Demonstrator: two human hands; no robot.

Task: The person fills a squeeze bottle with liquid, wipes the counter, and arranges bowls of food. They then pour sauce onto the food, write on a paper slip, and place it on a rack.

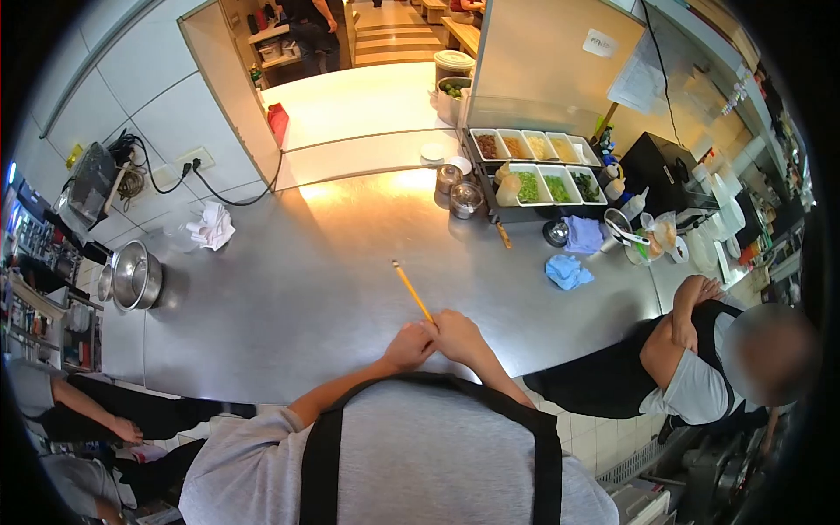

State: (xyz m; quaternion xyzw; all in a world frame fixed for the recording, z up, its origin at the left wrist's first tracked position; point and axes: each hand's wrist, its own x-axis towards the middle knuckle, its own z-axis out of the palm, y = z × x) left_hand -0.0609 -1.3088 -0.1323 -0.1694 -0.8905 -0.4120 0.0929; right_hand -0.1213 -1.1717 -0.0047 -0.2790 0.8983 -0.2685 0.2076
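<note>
A thin yellow pencil [413, 291] sticks up and away from my hands, over the steel counter. My right hand [458, 337] is closed around its lower end. Pressed up against it, my left hand [409, 346] is closed too; whether its fingers also grip the pencil is hidden. Both hands are together above the front edge of the steel counter [289, 297].
Two metal bowls [137, 275] and a white cloth [212, 226] sit at left. Trays of chopped greens [557, 185], metal pots [466, 200], a brown-handled tool [504, 234] and a blue cloth [569, 272] lie at right. A co-worker [691, 350] with folded arms leans there; others stand at left.
</note>
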